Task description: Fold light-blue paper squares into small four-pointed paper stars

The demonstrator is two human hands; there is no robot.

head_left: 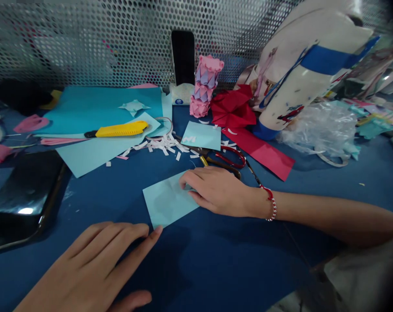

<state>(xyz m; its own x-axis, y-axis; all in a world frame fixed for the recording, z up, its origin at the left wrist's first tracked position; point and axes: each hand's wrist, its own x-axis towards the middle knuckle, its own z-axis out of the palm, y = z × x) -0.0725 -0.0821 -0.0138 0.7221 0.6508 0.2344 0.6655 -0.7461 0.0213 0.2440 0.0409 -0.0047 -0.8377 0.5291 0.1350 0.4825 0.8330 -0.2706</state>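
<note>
A light blue folded paper lies on the blue table. My right hand rests on its right edge, fingers bent and pressing the paper down; a red and white bead bracelet sits on the wrist. Spread flat on the table, my left hand touches the paper's near corner with a fingertip. Neither hand holds anything off the table.
Scissors with red and yellow handles lie just behind my right hand. A yellow box cutter rests on blue paper sheets. A dark phone lies left. Pink origami tower, red folded paper, paper roll, plastic wrap, perforated metal wall behind.
</note>
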